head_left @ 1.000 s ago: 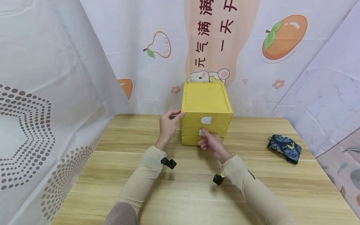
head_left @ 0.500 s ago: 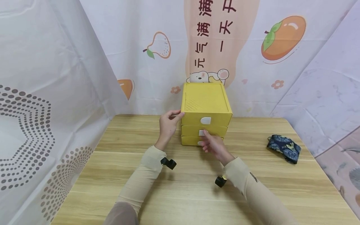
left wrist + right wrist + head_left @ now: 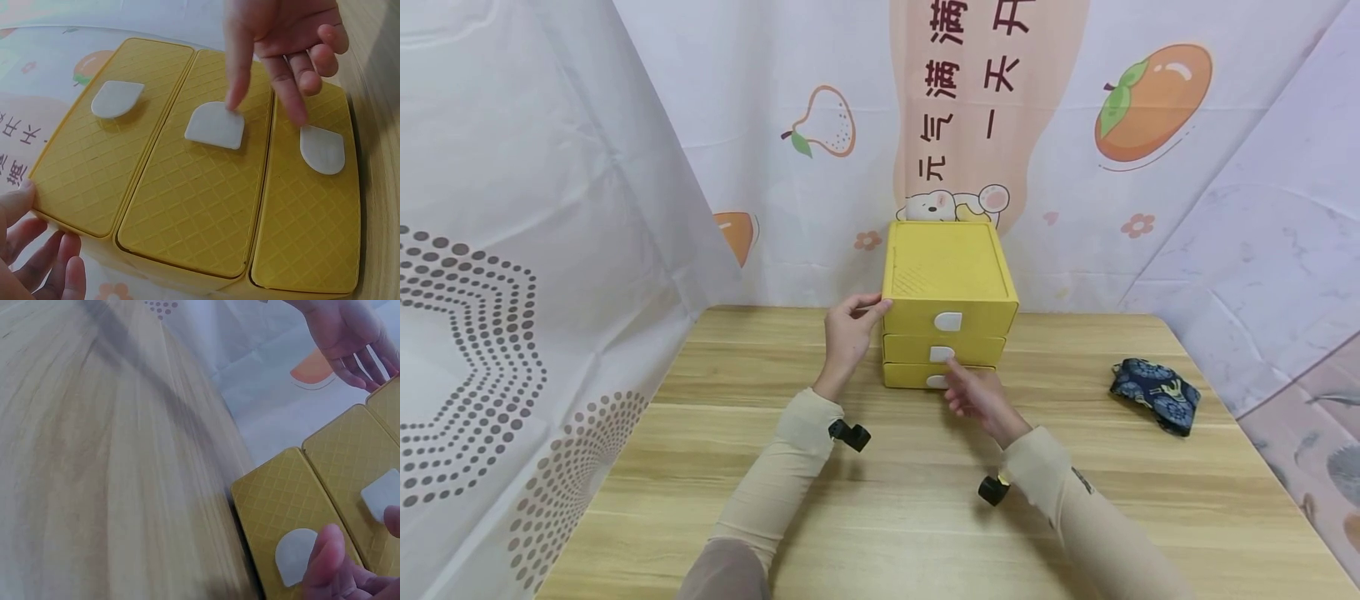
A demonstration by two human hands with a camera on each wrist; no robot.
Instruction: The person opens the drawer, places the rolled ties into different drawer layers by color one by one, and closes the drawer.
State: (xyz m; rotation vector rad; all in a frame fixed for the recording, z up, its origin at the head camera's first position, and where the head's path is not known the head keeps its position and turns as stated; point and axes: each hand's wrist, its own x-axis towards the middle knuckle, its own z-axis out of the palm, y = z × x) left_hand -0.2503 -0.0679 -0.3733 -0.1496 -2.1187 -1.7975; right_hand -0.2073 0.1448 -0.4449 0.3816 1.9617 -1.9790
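Right fingers [image 3: 286, 90] | at middle handle [image 3: 215, 125] | yellow 3-drawer box [image 3: 951, 260] beyond

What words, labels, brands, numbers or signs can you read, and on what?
"元气满满": back curtain, turned sideways.
"一天开": same curtain, last character clipped at frame top.
Dark mark on right sleeve: too small to read.
Yellow drawer unit: none readable.

Curtained-off nook, basically
Printed cloths [image 3: 737, 100] hang behind and beside a wood-look table [image 3: 895, 525]; can't tell if home or studio.
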